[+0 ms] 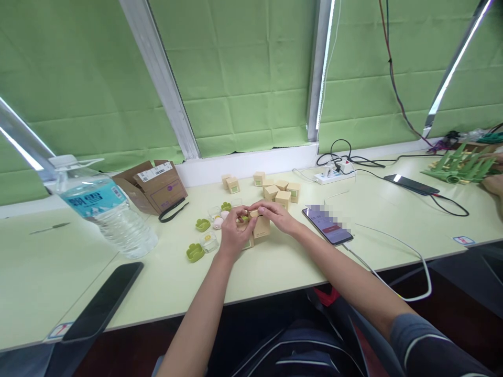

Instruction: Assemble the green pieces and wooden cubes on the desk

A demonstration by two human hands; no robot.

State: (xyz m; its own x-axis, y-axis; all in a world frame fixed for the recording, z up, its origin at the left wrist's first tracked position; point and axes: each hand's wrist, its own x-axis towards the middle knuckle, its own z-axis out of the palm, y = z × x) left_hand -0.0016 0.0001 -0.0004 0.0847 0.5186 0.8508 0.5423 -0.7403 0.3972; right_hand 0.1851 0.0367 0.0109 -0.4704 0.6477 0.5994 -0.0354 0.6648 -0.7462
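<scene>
Both my hands are pinching the top of a small tan box [262, 229] at the counter [168, 293], left hand [234, 233] at its ten o'clock, right hand [276, 215] at two. From it, green trays [195, 253] sit toward nine, more tan boxes [283, 199] toward one, a lit phone [324, 222] at three.

small box [248, 244] mostly hidden by left hand [236, 233], phone screen [328, 225] partly blurred, another person's hand [493, 180] cut by right edge

And I'm seeing a tan box [262, 229], lime-green cases [195, 253], a pale-cream table [275, 275]; black phone [104, 301] at its near edge, white power strip [334, 178] toward the far edge, dark-blue sleeve [436, 357], pale-striped!
</scene>
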